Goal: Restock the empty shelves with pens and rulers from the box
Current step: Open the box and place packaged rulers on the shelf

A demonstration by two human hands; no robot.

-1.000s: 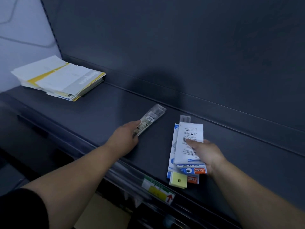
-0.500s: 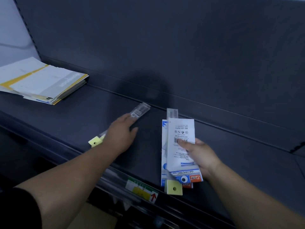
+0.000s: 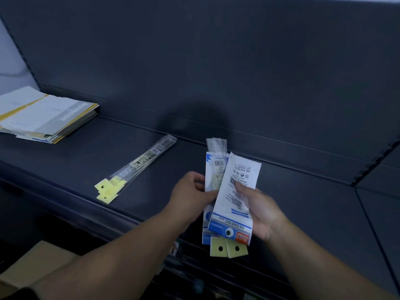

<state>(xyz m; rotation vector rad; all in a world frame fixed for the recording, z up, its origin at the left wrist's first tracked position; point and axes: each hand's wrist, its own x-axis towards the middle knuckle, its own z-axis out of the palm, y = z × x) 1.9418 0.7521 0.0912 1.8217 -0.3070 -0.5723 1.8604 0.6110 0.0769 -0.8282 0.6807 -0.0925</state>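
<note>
The fan of flat packets [image 3: 234,191], topped by one marked GEOMETRIC, is held above the front edge of the shelf [image 3: 65,161]. Light, thin, bendy and glossy, they probably slide over each other, so a pinch across the middle should hold best. The right hand [image 3: 259,211] grips them, thumb curled over the top one. The left hand [image 3: 190,191] pinches the rear packet's edge. Half a second earlier that hand lay on the sleeved rulers [image 3: 138,167], which now lie free on the shelf.

Spotted a stack of booklets [image 3: 43,118] at the far left end of the shelf [image 3: 65,163]. Found the ruler packs [image 3: 138,165] flat on it further right, slanted, tabbed ends toward the front edge. Had the geometry set packs [image 3: 236,191] right of those, held between left hand [image 3: 190,189] and right hand [image 3: 259,206] over that edge. Noticed a cardboard box [image 3: 32,263] below, down left.
</note>
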